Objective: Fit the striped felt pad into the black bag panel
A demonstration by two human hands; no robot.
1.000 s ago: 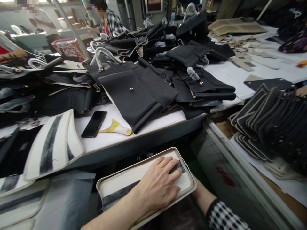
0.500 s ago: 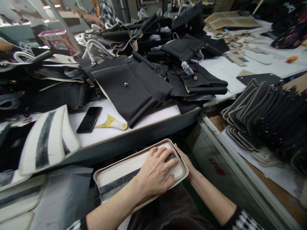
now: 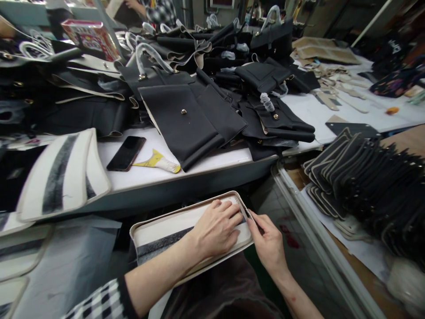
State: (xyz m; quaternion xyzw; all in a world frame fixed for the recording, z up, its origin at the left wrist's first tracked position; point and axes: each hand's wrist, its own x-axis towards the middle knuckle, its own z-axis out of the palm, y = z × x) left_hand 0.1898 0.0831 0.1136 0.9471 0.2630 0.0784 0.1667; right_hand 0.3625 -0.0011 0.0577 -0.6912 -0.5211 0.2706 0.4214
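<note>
A cream rectangular bag piece (image 3: 159, 226) with a raised rim and a dark band along its middle lies tilted over my lap, below the table edge. On its inner face, toward the right end, rests my left hand (image 3: 215, 228), its fingers bent and close together; whether they grip anything is hidden. My right hand (image 3: 268, 243) pinches the rim at the right end, thumb on the near side and fingers curled behind. The piece's lower rim is partly covered by my left forearm.
Black bags (image 3: 186, 115) with wrapped handles pile up on the white table. Nearer lie a phone (image 3: 126, 153), a yellow-and-white tool (image 3: 159, 162) and curved cream panels (image 3: 63, 175). Stacked dark pieces (image 3: 368, 177) stand at right. Another person's checked sleeve (image 3: 162, 12) shows far back.
My right hand has come from behind the piece's right end to its rim, now pinching it. My left hand's fingers have drawn closer together. The camera view has shifted slightly.
</note>
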